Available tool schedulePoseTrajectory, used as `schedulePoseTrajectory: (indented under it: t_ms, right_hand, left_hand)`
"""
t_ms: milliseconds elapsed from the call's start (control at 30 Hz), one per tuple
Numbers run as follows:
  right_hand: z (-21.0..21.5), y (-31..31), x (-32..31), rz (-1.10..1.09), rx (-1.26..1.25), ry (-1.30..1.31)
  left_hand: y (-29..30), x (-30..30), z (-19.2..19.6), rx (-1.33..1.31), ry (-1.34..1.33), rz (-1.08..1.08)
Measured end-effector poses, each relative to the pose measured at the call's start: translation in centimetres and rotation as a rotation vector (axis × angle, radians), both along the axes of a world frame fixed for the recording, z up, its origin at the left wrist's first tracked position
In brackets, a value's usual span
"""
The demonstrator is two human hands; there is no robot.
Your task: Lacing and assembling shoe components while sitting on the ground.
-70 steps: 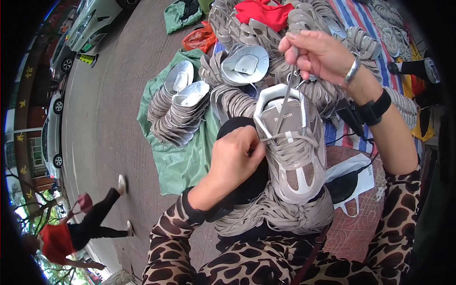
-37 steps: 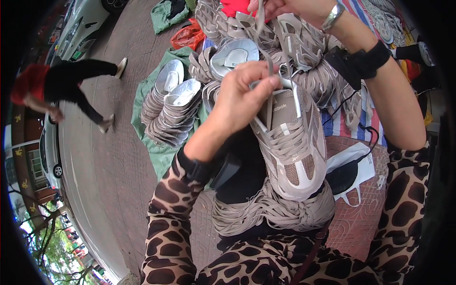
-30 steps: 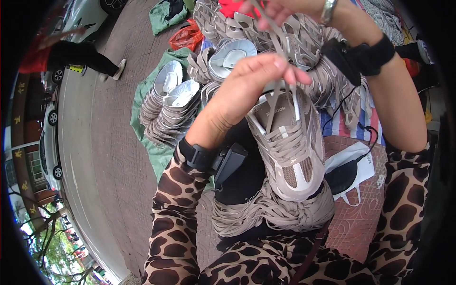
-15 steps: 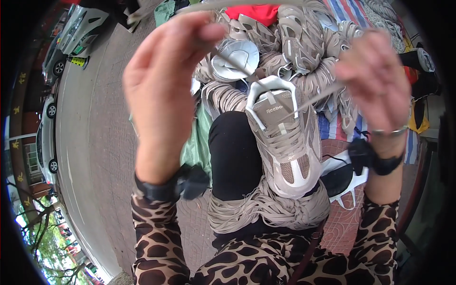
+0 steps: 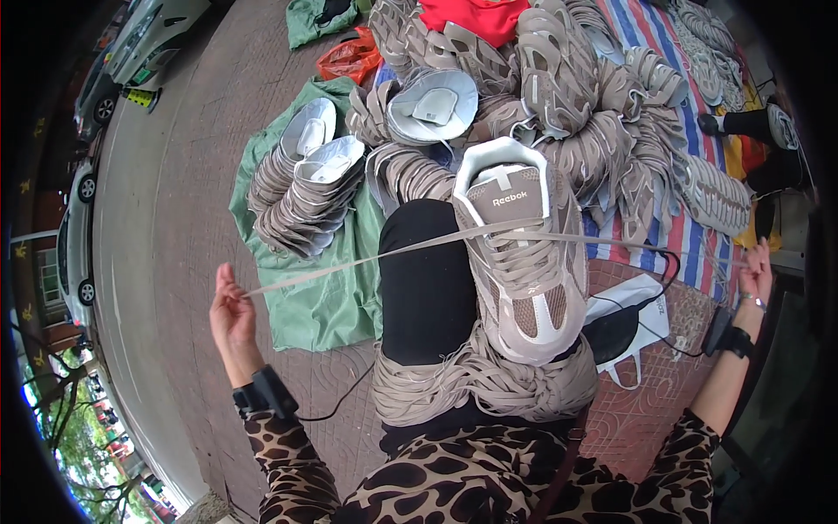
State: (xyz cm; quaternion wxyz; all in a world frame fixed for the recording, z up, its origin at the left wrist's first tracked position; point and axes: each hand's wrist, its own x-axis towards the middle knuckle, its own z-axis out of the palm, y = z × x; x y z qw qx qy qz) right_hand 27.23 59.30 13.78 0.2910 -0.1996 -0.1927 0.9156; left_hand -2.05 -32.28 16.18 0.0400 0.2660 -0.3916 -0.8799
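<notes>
A beige-grey sneaker upper (image 5: 524, 253) rests on my right thigh, its toe pointing toward me and its tongue upright at the far end. The lower eyelets are laced. From the top of the lacing, the two ends of a flat beige shoelace (image 5: 375, 258) stretch out sideways. My left hand (image 5: 234, 316) pinches one end far out to the left. Far to the right, my right hand (image 5: 756, 272) grips the other end, its fingers closed. Across my lap, below the toe, lies a bundle of beige laces (image 5: 454, 380).
Beyond my knees are stacks of similar uppers (image 5: 559, 79) on a striped sheet (image 5: 650, 31). More stacked uppers (image 5: 305, 188) lie on a green sack (image 5: 319, 306) at left. A white bag (image 5: 642, 306) with a black piece (image 5: 611, 334) sits right of my leg. Parked cars line the road at far left.
Both hands have moved from above the sneaker down and far out to the sides. The lace ends now run taut and nearly level across the shoe.
</notes>
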Motion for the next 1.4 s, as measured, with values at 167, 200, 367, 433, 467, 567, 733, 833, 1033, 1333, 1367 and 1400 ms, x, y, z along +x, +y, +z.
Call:
schedulePoseTrajectory:
  t_ms: [167, 200, 367, 433, 467, 567, 733, 833, 1033, 1333, 1367, 1400]
  right_hand:
    - [7.0, -21.7, -14.9, 0.527, 1.009, -0.632]
    - [7.7, -25.1, -16.7, 0.626, 1.130, -0.608]
    - [10.1, -33.9, -23.1, 1.130, 1.512, -0.145]
    - [10.6, -34.7, -24.8, 1.264, 1.767, -0.167]
    - [11.1, -34.9, -25.4, 1.251, 1.810, -0.189]
    - [11.7, -35.1, -26.3, 1.367, 1.939, -0.153]
    - [10.6, -35.0, -26.7, 1.274, 2.110, 0.046]
    - [10.5, -35.4, -26.9, 1.262, 2.167, 0.042]
    - [10.4, -37.4, -25.7, 1.062, 2.501, -0.139]
    - [11.2, -37.0, -25.7, 1.077, 2.638, -0.205]
    - [11.8, -36.8, -26.0, 0.920, 2.708, -0.022]
    - [12.2, -36.5, -26.3, 0.757, 2.760, 0.162]
  left_hand:
    - [17.6, -0.1, 2.9, -0.592, -0.035, -0.437]
    - [19.6, 0.0, 2.5, -0.661, 0.021, -0.555]
    - [27.2, 1.1, 2.1, -0.921, 0.441, -0.982]
    - [28.4, 2.0, 3.4, -0.933, 0.310, -1.196]
    - [28.6, 2.2, 4.1, -0.932, 0.306, -1.196]
    - [28.9, 2.6, 4.9, -1.100, 0.278, -1.258]
    - [28.8, 3.0, 3.9, -1.286, 0.461, -1.077]
    - [29.2, 2.8, 4.6, -1.385, 0.503, -1.039]
    - [29.8, 2.3, 4.4, -1.395, 0.609, -0.975]
    - [31.5, 1.1, 5.2, -1.784, 0.755, -1.089]
    - [31.6, 1.0, 5.4, -1.861, 0.891, -1.087]
    - [31.4, 0.8, 6.0, -1.969, 1.029, -1.033]
